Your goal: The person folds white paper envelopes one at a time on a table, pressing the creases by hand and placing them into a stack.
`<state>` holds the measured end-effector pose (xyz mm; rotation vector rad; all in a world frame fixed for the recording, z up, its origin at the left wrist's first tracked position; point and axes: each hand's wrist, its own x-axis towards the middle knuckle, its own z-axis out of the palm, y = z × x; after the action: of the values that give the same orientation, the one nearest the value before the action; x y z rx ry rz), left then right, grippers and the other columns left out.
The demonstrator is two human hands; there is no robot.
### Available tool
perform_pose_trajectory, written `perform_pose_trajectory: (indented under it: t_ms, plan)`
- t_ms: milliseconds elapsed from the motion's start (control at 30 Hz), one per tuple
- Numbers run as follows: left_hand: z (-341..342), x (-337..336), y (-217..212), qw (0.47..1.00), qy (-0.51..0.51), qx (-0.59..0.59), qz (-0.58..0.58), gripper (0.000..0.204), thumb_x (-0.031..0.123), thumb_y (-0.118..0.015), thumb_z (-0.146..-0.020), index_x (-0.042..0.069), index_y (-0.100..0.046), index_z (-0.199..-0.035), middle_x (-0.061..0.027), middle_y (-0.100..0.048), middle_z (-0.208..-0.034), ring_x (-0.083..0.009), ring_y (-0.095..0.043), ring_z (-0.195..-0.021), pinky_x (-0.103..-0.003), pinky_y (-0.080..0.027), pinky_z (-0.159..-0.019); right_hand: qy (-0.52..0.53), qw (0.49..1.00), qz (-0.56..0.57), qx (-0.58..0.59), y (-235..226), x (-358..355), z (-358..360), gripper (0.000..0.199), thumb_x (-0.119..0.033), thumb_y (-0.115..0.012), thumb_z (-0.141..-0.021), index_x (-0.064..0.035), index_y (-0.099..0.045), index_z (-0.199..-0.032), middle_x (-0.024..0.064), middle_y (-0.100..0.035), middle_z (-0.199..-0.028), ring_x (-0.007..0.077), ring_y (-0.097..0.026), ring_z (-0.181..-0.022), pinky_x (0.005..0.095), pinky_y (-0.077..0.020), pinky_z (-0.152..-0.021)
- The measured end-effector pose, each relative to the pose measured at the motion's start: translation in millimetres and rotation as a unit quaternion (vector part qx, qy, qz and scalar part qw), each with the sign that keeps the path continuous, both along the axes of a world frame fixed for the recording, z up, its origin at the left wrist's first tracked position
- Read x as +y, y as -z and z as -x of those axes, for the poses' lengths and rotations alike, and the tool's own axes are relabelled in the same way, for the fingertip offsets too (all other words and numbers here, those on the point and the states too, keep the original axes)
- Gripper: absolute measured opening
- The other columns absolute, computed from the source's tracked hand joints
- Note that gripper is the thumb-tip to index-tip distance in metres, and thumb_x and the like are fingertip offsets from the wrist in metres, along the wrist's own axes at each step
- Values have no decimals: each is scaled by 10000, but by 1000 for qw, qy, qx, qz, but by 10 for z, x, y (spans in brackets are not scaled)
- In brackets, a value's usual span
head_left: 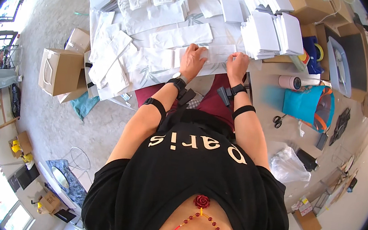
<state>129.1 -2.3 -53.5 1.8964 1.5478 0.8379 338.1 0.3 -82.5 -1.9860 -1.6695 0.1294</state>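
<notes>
A long white plastic bag lies flat at the near edge of the covered table, stretched between my hands. My left hand is closed on its left part, fingers curled down and thumb near the index finger. At its right end my right hand pinches the edge between thumb and fingers. The undersides of both hands are hidden. To the left of my left hand lies another white bag. A further flat white bag rests just beyond.
Piles of white bags cover the table's far left. Stacks of folded white sheets stand at its right. Cardboard boxes sit on the floor at left. A blue bag, a pink cylinder and black scissors are at right.
</notes>
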Motion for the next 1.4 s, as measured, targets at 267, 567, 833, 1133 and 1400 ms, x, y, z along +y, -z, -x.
perform_pose_trajectory:
  t_ms: [267, 567, 833, 1133, 1400]
  plan:
    - [-29, 12, -34, 1000, 8, 7, 3, 444, 137, -819, -778, 77, -715, -1205, -153, -600, -1106, -352, -614, -1062, -441, -526, -911, 62, 997, 21, 31, -33, 33, -28, 270, -94, -719, -857, 17, -623, -1084, 196, -688, -987, 390, -647, -1020, 472, -509, -897]
    - [-27, 11, 29, 1000, -4, 8, -10, 449, 161, -839, -784, 102, -720, -1213, -142, -614, -1103, -342, -626, -1023, -428, -524, -902, 39, 994, 89, 58, -262, 54, -77, 129, -107, -702, -840, -21, -680, -934, 224, -644, -1047, 397, -624, -1027, 475, -505, -883]
    - [-13, 11, 27, 1000, 0, 16, 8, 456, 143, -823, -774, 86, -713, -1213, -147, -597, -1110, -348, -616, -1067, -434, -530, -918, -21, 999, 17, -44, -77, 68, 3, 168, -37, -682, -816, 27, -627, -961, 212, -633, -1015, 405, -597, -1009, 496, -488, -904]
    - [-23, 10, 26, 1000, -5, 16, -12, 447, 165, -835, -777, 108, -719, -1206, -142, -615, -1103, -341, -631, -1015, -431, -529, -888, 26, 985, 147, 82, -57, 235, -123, 248, -116, -696, -807, 14, -641, -1011, 205, -720, -969, 387, -702, -925, 445, -553, -815]
    - [-24, 15, 38, 1000, -1, 15, -10, 460, 152, -835, -784, 95, -705, -1222, -145, -606, -1107, -351, -628, -1019, -429, -527, -897, 31, 917, 134, 374, -252, 211, -150, 217, -147, -751, -807, -19, -713, -978, 81, -727, -897, 193, -692, -827, 336, -552, -761]
